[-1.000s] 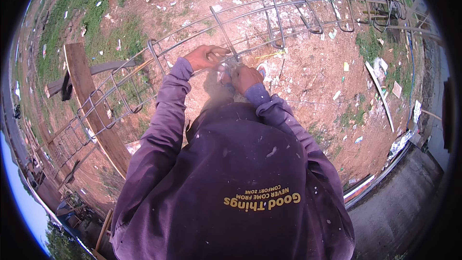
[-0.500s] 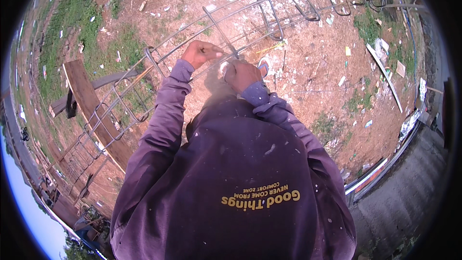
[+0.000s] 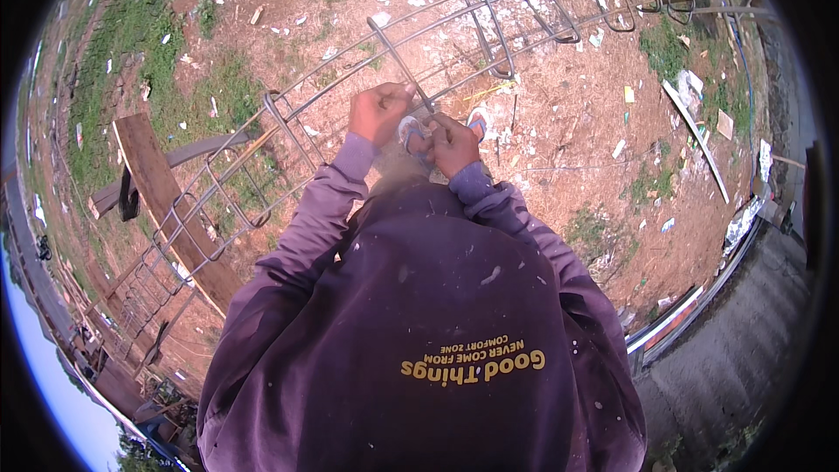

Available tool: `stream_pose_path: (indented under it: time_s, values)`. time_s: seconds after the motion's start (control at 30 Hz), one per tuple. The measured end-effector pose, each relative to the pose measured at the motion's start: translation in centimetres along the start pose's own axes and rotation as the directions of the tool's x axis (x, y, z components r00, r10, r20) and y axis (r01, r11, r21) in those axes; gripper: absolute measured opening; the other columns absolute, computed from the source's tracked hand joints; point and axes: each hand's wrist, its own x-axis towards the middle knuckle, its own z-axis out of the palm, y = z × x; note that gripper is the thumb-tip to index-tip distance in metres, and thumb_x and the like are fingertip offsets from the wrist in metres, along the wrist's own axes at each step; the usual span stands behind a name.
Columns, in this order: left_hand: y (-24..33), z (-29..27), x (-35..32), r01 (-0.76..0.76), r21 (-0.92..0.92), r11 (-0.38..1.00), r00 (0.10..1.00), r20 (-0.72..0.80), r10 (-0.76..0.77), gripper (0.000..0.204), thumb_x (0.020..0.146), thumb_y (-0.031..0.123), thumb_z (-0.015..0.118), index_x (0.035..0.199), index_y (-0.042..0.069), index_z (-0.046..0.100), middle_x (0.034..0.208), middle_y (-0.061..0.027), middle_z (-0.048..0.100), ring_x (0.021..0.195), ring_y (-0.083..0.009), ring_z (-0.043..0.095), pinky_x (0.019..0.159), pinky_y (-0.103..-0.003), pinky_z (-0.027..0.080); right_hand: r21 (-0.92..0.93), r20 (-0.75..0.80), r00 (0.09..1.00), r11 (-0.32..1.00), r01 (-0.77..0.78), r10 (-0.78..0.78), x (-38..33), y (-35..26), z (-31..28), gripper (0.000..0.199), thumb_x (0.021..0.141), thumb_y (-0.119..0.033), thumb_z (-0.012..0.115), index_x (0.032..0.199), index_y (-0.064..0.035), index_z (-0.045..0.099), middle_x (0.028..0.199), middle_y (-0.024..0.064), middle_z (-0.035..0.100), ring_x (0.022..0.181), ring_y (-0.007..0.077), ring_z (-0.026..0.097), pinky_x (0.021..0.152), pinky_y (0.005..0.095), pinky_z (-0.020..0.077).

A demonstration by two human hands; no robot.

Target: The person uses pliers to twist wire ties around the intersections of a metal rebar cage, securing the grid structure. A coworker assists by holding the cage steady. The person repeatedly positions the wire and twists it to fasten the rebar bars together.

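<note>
A long cage of steel rebar runs from the lower left to the upper right, with bent stirrups along its bars. Both hands are at the near lower end of one stirrup, where it meets a lengthwise bar. My left hand is on the left of that joint, fingers curled and thumb and forefinger pinched; whatever they grip is too small to make out. Just right of and below the joint, my right hand is closed, its fingertips drawn together near the bar. Its contents are hidden.
Beneath the cage at left lies a brown wooden plank, beside a curved grey strip. My sandalled foot shows past the right hand. Litter is scattered over dirt and grass. A long white strip lies at right, near a grey slab.
My left hand has moved right and slightly down, closer to the joint. My right hand has shifted a little right and down, and its fingers have turned up toward the bar.
</note>
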Motion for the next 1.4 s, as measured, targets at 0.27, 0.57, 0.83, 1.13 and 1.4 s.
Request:
stream_pose_path:
  time_s: [0.27,0.57,0.83,1.13,1.4]
  values:
    - [0.5,1.3,1.1,0.278,-0.056,0.959,0.949,0.169,-0.265,0.038,0.081,0.036,0.078,0.073,0.000,0.074,0.061,-0.0052,0.065,0.054,-0.0122,0.063,0.049,-0.025,0.046,-0.001,-0.031,0.999,1.000,0.013,-0.013,0.1,0.8,0.0,0.024,0.098,-0.019,0.053,0.100,0.0015,0.066,0.065,0.0084,0.066,0.050,0.0115,0.059,0.049,0.0274,0.0470]
    - [-0.1,1.7,0.8,0.211,-0.065,0.975,0.974,0.096,-0.205,0.035,0.079,0.036,0.080,0.075,0.002,0.076,0.059,-0.0061,0.065,0.052,-0.0116,0.058,0.049,-0.027,0.045,-0.021,0.110,0.992,0.997,0.072,-0.069,1.9,-0.4,-1.8,0.030,0.100,-0.023,0.052,0.089,0.0019,0.063,0.063,0.0068,0.062,0.050,0.0112,0.056,0.049,0.0275,0.0444]
    - [-0.4,2.1,0.1,0.113,-0.049,0.992,0.993,0.035,-0.111,0.035,0.081,0.034,0.078,0.074,0.000,0.076,0.059,-0.0089,0.065,0.053,-0.0135,0.059,0.052,-0.030,0.047,-0.189,0.091,0.978,0.961,0.202,-0.188,2.7,0.1,-1.8,0.033,0.099,-0.028,0.053,0.086,0.0001,0.064,0.064,0.0086,0.062,0.055,0.0167,0.059,0.055,0.0328,0.0463]
    - [0.3,2.1,-0.1,0.061,-0.006,0.998,0.995,0.077,-0.060,0.035,0.085,0.032,0.076,0.073,-0.001,0.075,0.061,-0.0058,0.066,0.053,-0.0107,0.057,0.050,-0.028,0.044,-0.270,0.040,0.974,0.936,0.225,-0.222,3.4,0.6,-1.3,0.030,0.096,-0.027,0.055,0.088,-0.0006,0.066,0.068,0.0124,0.064,0.061,0.0259,0.062,0.060,0.0406,0.0473]
    - [-1.7,2.6,0.3,0.035,0.036,0.999,0.997,0.063,-0.037,0.033,0.086,0.032,0.074,0.074,0.001,0.075,0.063,-0.0060,0.067,0.059,-0.0108,0.058,0.057,-0.028,0.046,-0.161,0.259,0.915,0.921,0.356,-0.308,3.1,-0.6,-4.2,0.025,0.093,-0.022,0.057,0.098,-0.0021,0.070,0.085,0.0188,0.068,0.074,0.0344,0.065,0.070,0.0398,0.0508]
